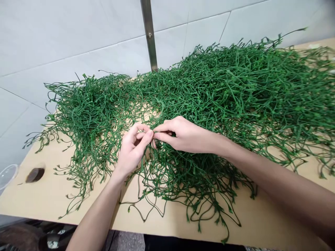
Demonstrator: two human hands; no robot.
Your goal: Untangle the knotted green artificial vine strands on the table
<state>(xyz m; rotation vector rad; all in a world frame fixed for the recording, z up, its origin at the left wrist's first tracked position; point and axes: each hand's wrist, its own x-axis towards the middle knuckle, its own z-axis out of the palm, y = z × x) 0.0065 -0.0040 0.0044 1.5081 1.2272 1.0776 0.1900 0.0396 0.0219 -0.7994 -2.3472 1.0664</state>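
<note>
A large tangled heap of thin green plastic-looking plant stems (225, 94) with small forked tips lies across the board. Near the middle, my left hand (133, 146) pinches with thumb and index finger at its edge. My right hand (185, 134) comes in from the right with its fingertips pressed together, meeting those of my left hand. Between them they grip a green stem, mostly hidden by the fingers. Looser stems (154, 184) spread below both hands, and a denser clump (89, 108) sits to the left.
The tan board (34, 202) has a dark hole (35, 175) at its left. Beside that is a clear plastic rim (9, 176). A metal upright (149, 35) stands against the white tiled wall (78, 31) behind the heap. Dark items (34, 237) show below the front edge.
</note>
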